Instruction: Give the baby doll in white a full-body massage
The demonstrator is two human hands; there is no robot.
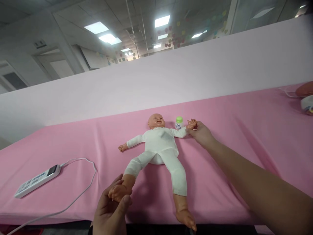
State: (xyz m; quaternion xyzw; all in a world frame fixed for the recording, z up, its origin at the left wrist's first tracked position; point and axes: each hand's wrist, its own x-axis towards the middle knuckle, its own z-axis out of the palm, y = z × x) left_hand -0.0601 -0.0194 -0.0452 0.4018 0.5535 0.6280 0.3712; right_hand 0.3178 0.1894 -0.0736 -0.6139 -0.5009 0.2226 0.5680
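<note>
A baby doll (160, 140) with a white cloth body lies on its back on the pink sheet (80, 140), head toward the wall. My left hand (111, 205) is closed around the doll's foot at the lower left, thumb on the near side. With its fingers at the doll's wrist, my right hand (201, 133) holds the arm on the right side; part of the grip is hidden behind that arm. Just beyond this arm stands a small bottle with a green cap (179, 122). The doll's other arm and leg rest spread on the sheet.
On the left lies a white handheld device (39, 181) with a dark screen, its white cable (80, 192) curving toward the front edge. A white partition (137, 88) runs along the back, with glass above. Partly visible objects (306, 102) sit at the far right.
</note>
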